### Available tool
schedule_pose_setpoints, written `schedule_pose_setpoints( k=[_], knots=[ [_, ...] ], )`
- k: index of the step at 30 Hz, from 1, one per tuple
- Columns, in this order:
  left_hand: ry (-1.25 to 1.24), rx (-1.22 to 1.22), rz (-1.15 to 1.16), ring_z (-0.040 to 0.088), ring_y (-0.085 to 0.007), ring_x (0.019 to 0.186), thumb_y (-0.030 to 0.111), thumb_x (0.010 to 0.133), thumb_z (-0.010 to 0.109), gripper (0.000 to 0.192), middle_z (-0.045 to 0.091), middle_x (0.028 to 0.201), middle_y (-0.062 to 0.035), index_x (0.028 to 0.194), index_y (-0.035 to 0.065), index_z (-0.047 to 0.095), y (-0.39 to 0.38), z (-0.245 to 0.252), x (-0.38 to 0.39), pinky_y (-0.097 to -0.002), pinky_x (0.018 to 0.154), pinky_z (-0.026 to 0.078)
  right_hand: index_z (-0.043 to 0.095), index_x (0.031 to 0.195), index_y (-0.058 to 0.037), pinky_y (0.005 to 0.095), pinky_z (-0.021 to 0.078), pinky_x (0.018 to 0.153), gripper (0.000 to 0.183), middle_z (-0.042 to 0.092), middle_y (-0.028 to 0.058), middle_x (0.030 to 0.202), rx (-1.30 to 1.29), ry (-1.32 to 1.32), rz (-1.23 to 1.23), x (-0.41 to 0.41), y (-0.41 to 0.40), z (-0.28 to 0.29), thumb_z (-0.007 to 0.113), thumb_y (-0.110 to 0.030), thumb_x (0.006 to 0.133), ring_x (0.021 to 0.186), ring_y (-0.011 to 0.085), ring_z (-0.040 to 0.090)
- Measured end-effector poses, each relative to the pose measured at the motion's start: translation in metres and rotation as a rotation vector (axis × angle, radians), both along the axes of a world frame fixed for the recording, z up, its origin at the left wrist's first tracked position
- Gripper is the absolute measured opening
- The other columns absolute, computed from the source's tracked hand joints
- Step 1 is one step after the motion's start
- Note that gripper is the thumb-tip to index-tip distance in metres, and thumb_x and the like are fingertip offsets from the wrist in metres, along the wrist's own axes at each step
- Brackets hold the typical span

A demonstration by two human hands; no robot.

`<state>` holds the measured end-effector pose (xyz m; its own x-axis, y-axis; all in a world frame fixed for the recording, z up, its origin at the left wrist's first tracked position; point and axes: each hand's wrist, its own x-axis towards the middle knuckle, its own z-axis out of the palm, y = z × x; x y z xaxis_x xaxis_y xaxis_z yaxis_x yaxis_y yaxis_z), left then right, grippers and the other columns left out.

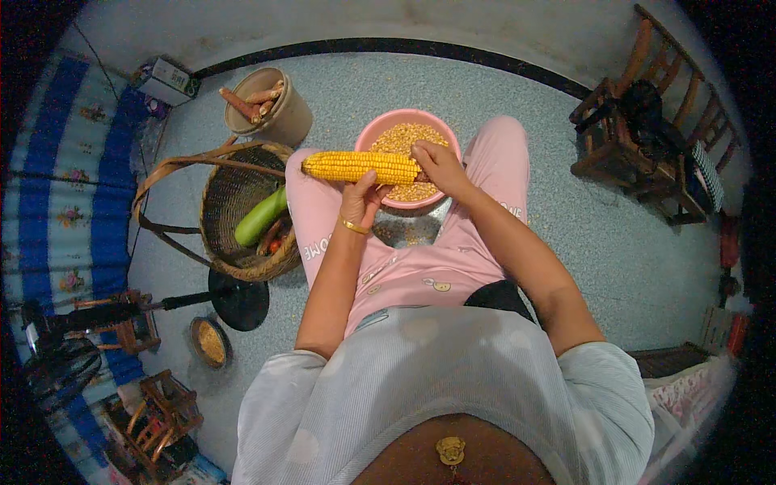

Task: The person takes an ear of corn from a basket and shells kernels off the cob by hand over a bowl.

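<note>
A large yellow ear of corn [357,166] lies level across my lap, above the left knee and the near side of a pink plastic basin [373,130]. My left hand [362,197] grips the ear from below near its middle, thumb on the kernels. Around its right end my right hand [441,167] is closed, and a dark reddish bit of bare cob shows by the fingers. Loose corn kernels [409,138] fill much of the basin, which stands between my knees. The ear hides part of the basin's left side.
To the left stands a wicker basket [218,194] with a tall handle, holding a green gourd [260,218]. Behind it, a bucket [294,115] contains reddish roots. A pedestal fan [239,300] and a small bowl of grain [211,344] are lower left. A wooden chair [636,139] stands right.
</note>
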<state>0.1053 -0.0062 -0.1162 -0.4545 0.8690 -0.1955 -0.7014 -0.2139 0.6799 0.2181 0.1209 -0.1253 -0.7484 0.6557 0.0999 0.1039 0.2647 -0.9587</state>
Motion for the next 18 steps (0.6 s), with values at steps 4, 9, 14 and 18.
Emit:
schedule_pose_setpoints(
  k=[4, 9, 14, 18],
  knots=[
    [-0.003, -0.026, 0.015, 0.049, -0.0238, 0.091, 0.012, 0.067, 0.060, 0.038, 0.049, 0.099, -0.0094, 0.100, 0.0044, 0.044, 0.001, -0.006, -0.003, -0.0366, 0.077, 0.044, 0.049, 0.074, 0.0000, 0.0356, 0.0391, 0.058, 0.018, 0.051, 0.0156, 0.070, 0.277, -0.066, -0.060, 0.005, -0.004, 0.021, 0.045, -0.017, 0.077, 0.065, 0.0291, 0.051],
    [0.003, 0.001, 0.039, 0.048, -0.0245, 0.093, 0.010, 0.068, 0.060, 0.038, 0.048, 0.099, -0.0104, 0.101, 0.0032, 0.043, 0.002, -0.007, -0.002, -0.0387, 0.079, 0.043, 0.050, 0.077, -0.0008, 0.0296, 0.0424, 0.059, 0.017, 0.055, 0.0115, 0.073, 0.351, 0.136, -0.404, 0.000, 0.012, 0.018, 0.048, -0.018, 0.076, 0.066, 0.0217, 0.055],
    [0.011, 0.008, 0.028, 0.048, -0.0244, 0.092, 0.010, 0.068, 0.060, 0.037, 0.048, 0.099, -0.0105, 0.100, 0.0023, 0.043, 0.003, -0.009, -0.004, -0.0380, 0.077, 0.044, 0.051, 0.083, -0.0010, 0.0289, 0.0418, 0.062, 0.023, 0.056, 0.0104, 0.081, 0.252, 0.102, -0.297, -0.003, 0.022, -0.006, 0.048, -0.022, 0.076, 0.069, 0.0190, 0.053],
    [0.016, -0.004, 0.034, 0.049, -0.0240, 0.091, 0.011, 0.068, 0.060, 0.036, 0.049, 0.098, -0.0105, 0.100, 0.0019, 0.044, 0.002, -0.010, -0.005, -0.0367, 0.077, 0.044, 0.050, 0.086, -0.0028, 0.0238, 0.0405, 0.054, 0.030, 0.053, 0.0046, 0.076, -0.371, 0.025, 0.170, 0.003, 0.019, -0.005, 0.046, -0.032, 0.079, 0.062, 0.0114, 0.049]
  ],
)
